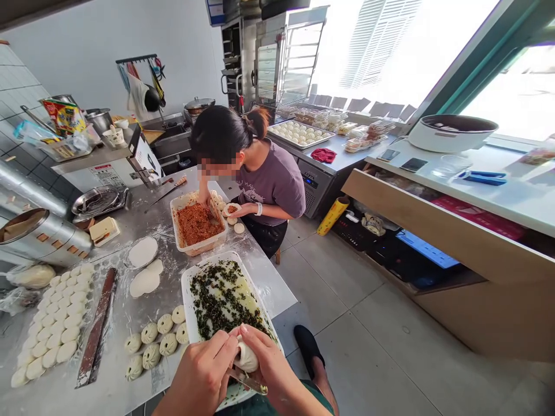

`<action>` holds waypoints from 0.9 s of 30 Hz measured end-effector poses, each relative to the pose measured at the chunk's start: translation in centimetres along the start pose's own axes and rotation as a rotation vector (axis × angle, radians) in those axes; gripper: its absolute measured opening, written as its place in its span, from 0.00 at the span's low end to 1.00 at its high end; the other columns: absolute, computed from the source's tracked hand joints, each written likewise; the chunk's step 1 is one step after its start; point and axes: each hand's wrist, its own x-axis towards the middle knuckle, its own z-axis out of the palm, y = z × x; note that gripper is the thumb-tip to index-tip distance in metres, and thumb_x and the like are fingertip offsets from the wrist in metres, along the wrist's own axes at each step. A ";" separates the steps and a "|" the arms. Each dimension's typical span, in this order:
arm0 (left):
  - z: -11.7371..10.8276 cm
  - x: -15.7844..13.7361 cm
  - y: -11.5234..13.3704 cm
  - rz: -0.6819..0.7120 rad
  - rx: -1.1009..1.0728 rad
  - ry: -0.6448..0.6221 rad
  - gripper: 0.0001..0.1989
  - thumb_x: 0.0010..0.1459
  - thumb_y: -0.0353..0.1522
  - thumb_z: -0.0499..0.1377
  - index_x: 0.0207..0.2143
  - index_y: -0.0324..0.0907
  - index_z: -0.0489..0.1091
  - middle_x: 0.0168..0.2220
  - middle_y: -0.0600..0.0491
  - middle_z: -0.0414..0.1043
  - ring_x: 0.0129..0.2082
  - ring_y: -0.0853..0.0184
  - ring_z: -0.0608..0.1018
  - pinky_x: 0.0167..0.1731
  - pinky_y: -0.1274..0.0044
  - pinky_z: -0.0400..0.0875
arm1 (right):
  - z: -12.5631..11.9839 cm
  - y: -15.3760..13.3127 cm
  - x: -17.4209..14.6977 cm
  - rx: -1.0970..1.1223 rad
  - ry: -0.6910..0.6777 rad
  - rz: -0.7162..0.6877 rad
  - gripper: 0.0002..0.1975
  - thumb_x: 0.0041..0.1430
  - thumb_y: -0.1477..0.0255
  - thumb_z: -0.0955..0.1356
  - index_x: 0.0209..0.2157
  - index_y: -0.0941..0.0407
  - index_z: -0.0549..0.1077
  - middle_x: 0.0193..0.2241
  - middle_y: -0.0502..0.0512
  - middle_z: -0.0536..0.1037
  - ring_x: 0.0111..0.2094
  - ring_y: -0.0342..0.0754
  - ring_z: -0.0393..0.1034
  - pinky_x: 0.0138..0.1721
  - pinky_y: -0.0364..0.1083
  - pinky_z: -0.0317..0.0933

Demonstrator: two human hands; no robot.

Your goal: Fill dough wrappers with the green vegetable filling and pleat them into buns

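A half-pleated bun [248, 356] of white dough is between my two hands above the near end of a white tub [187, 297] of chopped green filling [217, 294]. My left hand [202, 370] is closed, its fingertips pinching the dough's edge. Around the other side, my right hand [271, 361] cups the bun, thumb and fingers closed on the rim. A flat metal spatula [254, 382] sticks out under the bun; which hand grips it I cannot tell. Left of the tub stand several pleated buns [168, 344] in rows.
Across the table a co-worker [277, 173] holds a filled wrapper [232, 210] by a tub of reddish filling [199, 225]. Leftward lie flat dough rounds [145, 252], a dark rolling pin [97, 329] and several rows of dough pieces [56, 318]. A tray of buns [301, 134] rests on the back counter.
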 end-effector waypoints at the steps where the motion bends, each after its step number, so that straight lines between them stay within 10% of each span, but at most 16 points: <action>1: -0.1 0.0 0.0 -0.003 0.003 0.003 0.20 0.66 0.25 0.47 0.55 0.42 0.68 0.36 0.52 0.76 0.30 0.67 0.81 0.28 0.76 0.77 | 0.0 0.1 0.0 0.010 0.031 0.007 0.28 0.57 0.42 0.72 0.35 0.56 0.75 0.27 0.49 0.74 0.27 0.42 0.66 0.26 0.41 0.58; 27: -2.2 -0.4 -0.1 0.077 0.045 0.093 0.20 0.60 0.22 0.48 0.50 0.40 0.70 0.34 0.51 0.78 0.27 0.68 0.80 0.25 0.79 0.75 | 1.1 -0.7 0.1 0.011 -0.040 0.040 0.29 0.56 0.42 0.71 0.36 0.57 0.75 0.25 0.49 0.75 0.22 0.44 0.70 0.20 0.41 0.59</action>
